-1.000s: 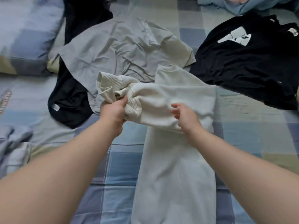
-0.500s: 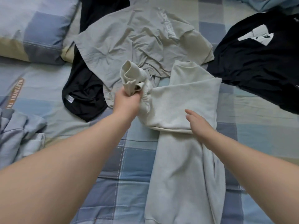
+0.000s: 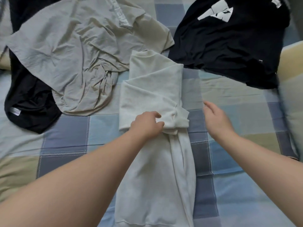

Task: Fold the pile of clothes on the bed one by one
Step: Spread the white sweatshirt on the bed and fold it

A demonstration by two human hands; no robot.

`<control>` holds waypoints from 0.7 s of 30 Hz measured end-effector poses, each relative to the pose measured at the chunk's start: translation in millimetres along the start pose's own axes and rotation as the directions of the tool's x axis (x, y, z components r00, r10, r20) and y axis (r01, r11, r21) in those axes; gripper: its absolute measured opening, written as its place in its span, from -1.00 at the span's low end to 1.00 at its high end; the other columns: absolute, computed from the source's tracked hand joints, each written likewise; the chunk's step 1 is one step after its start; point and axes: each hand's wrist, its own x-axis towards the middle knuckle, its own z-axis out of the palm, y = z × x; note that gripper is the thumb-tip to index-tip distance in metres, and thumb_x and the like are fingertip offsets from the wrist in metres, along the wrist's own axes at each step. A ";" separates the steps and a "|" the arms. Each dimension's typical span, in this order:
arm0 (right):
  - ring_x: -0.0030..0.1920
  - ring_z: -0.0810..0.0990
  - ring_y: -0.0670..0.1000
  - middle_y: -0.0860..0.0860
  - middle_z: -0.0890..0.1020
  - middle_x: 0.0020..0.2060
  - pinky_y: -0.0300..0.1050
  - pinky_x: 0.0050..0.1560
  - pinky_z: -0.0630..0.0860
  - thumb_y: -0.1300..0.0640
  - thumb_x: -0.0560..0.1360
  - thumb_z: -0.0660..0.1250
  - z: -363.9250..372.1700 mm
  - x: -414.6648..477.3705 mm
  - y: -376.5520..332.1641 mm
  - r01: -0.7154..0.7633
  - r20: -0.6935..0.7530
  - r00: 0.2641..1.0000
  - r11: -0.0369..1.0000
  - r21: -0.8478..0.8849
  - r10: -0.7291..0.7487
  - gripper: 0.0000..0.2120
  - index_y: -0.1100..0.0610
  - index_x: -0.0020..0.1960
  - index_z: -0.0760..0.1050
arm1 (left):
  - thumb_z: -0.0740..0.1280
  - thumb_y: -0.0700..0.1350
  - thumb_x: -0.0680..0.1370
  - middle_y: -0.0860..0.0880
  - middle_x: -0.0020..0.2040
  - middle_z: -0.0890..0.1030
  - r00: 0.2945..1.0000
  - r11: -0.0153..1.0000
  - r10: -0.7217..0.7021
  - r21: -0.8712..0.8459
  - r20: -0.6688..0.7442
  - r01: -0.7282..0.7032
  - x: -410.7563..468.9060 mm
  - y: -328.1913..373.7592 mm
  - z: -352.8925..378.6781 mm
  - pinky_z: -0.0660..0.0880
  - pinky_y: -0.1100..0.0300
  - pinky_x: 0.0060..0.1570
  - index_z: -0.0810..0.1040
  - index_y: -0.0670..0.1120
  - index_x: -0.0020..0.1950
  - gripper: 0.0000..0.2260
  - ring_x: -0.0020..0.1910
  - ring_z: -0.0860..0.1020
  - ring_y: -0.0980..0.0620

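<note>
While the left grip (image 3: 147, 124) pinches the white sweatshirt (image 3: 152, 89), the right grip (image 3: 216, 118) hovers beside it, fingers spread; a beige shirt (image 3: 73, 51) lies left of it, a black shirt (image 3: 229, 46) beyond-right.

Person's body, head view: four parts listed.

- Left hand (image 3: 146, 125): bare; the back of the hand and the thumb show; knuckles rounded.
- Left forearm (image 3: 82, 174): bare from wrist to frame edge, smooth, widening towards the lower left corner.
- Right hand (image 3: 216, 119): bare; the back of the hand shows; fingertips blurred.
- Right forearm (image 3: 262, 161): bare from wrist to frame edge, smooth, widening towards the lower right.
- Clothing: cannot be told; only bare parts are in view.
</note>
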 end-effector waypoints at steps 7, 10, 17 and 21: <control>0.63 -0.15 0.06 -0.05 0.00 0.64 0.12 0.57 -0.16 -0.08 0.66 0.09 73.4 13.3 -25.0 0.453 0.219 0.891 0.813 -0.365 -0.398 -0.41 -0.12 0.64 -0.01 | 0.10 0.16 0.67 -0.06 0.67 -0.01 0.953 0.855 0.211 0.513 -0.218 -0.071 48.5 -44.4 -3.6 -0.09 -0.18 0.55 0.17 0.15 0.61 -0.51 0.63 -0.11 -0.18; 0.61 -0.30 0.12 -0.01 -0.20 0.64 0.17 0.55 -0.31 -0.25 0.64 -0.05 116.8 39.1 -11.9 0.533 0.335 0.845 0.605 -0.591 -0.417 -0.37 -0.14 0.64 -0.18 | -0.04 0.31 0.64 0.03 0.67 -0.15 0.985 0.836 0.146 0.543 -0.086 -0.076 84.5 -69.7 -0.1 -0.21 -0.23 0.54 -0.02 0.30 0.61 -0.47 0.62 -0.22 -0.16; 0.61 0.03 0.25 0.18 0.08 0.62 0.31 0.57 -0.08 -0.25 0.54 0.05 170.1 72.3 49.4 0.544 0.184 0.798 0.554 -0.630 -0.573 -0.31 -0.07 0.63 0.13 | 0.04 0.33 0.58 0.05 0.66 0.01 0.850 0.773 0.386 0.629 -0.359 -0.085 113.9 -122.2 48.2 -0.21 -0.21 0.54 0.10 0.27 0.61 -0.41 0.63 -0.08 -0.16; 0.60 0.07 0.26 0.20 0.12 0.61 0.34 0.55 -0.04 -0.22 0.51 0.11 169.4 76.9 50.2 0.564 0.178 0.780 0.551 -0.615 -0.600 -0.30 -0.04 0.61 0.17 | 0.08 0.29 0.55 0.00 0.66 0.05 0.848 0.759 0.406 0.643 -0.341 -0.105 116.4 -121.4 46.7 -0.12 -0.28 0.54 0.16 0.20 0.61 -0.38 0.63 -0.04 -0.19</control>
